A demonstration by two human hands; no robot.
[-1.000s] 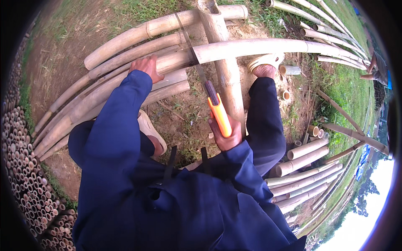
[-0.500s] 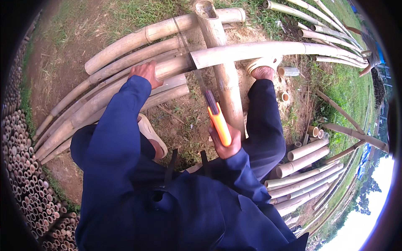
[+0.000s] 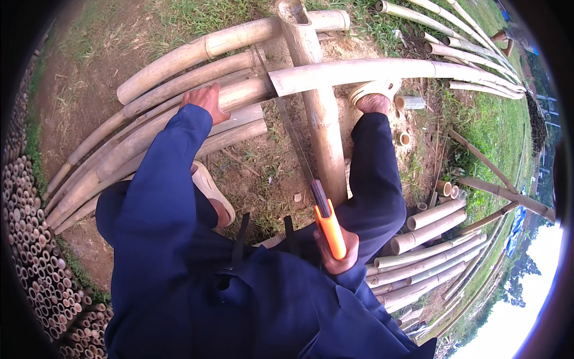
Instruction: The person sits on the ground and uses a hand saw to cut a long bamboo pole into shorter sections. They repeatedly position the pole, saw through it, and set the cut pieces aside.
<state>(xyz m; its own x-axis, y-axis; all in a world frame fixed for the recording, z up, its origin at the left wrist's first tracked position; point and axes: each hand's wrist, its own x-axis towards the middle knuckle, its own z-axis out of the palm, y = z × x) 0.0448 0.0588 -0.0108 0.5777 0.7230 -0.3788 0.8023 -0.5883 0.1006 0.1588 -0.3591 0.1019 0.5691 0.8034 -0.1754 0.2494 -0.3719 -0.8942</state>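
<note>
My left hand (image 3: 205,100) grips a thick bamboo pole (image 3: 371,70) from above, just left of a cut line. A hand saw (image 3: 328,227) with an orange handle and a long thin blade is in my right hand (image 3: 344,256), near my right thigh. The blade crosses the pole at the cut, its tip showing on the far side. Right of the cut, the pole rests across an upright-lying bamboo post (image 3: 326,128) with a hollow far end. How deep the blade sits cannot be seen.
Several bamboo poles (image 3: 209,45) lie under and beside my left arm. Cut lengths (image 3: 430,233) are stacked at right, with short offcuts (image 3: 409,102) near my right foot (image 3: 373,99). Bundled bamboo ends (image 3: 36,239) fill the left edge. Another person (image 3: 517,37) is at far right.
My right hand has drawn the saw back toward my body and slightly right, so more blade shows on the near side of the pole. My left hand keeps its grip.
</note>
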